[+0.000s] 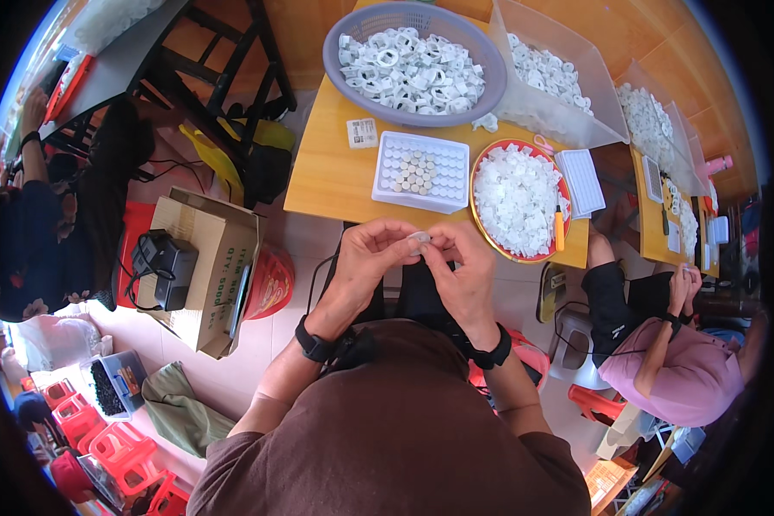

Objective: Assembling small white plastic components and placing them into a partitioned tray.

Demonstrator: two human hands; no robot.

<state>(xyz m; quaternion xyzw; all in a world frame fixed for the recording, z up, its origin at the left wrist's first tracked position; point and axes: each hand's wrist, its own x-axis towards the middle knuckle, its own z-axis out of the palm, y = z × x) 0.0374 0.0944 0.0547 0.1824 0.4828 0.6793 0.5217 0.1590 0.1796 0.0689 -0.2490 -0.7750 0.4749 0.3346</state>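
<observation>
My left hand (363,260) and my right hand (464,277) meet just in front of the table edge, their fingertips pinched together on a small whitish plastic part (419,237). Fingers cover most of the part, so its exact kind is hidden. Straight ahead of them stands a white tray (385,197) with rows of round pockets and several flat, coin-like discs (416,175) in it. To its right, a round red tray with a gold rim (482,236) is heaped with translucent plastic pieces (518,196). A slim orange-handled tool (559,230) lies at that tray's right edge.
On the wooden table (314,185) are a grey-purple basin (335,82) of white ring-shaped parts, a clear bin (606,120) of similar parts, a white ridged tray (581,182) and pink scissors (543,144). A cardboard box (205,273) stands left. A co-worker in pink (675,365) sits right.
</observation>
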